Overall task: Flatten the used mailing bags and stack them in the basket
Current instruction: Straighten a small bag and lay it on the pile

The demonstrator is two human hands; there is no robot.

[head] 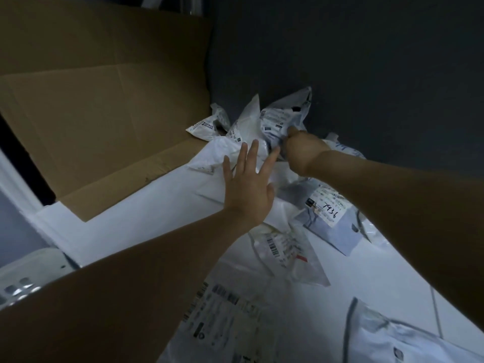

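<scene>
Head view, and the step in hand looks like pulling one bag free of the heap. To do it well, I'd say the left hand (248,184) should be pinning the pile (209,158) while the right hand (303,150) is drawing the grey bag (280,119) back towards six o'clock. Going slowly should stop the neighbours dragging along. After that comes smoothing from the middle outward to push the air out (thin film like this probably springs back if rushed).

Now the hands. The left is lying flat, fingers straight and spread, palm down on the white bags at centre. The right, at one o'clock from it, is curling its fingers and pinching the lower edge of the crumpled grey bag. The two hands are sitting close together, just apart.

More bags are lying around: a labelled bag (327,208) at four o'clock, flatter ones at six. Cardboard (104,113) is leaning at ten o'clock. A slotted object (23,281) at eight o'clock may be the basket; I cannot tell.
</scene>
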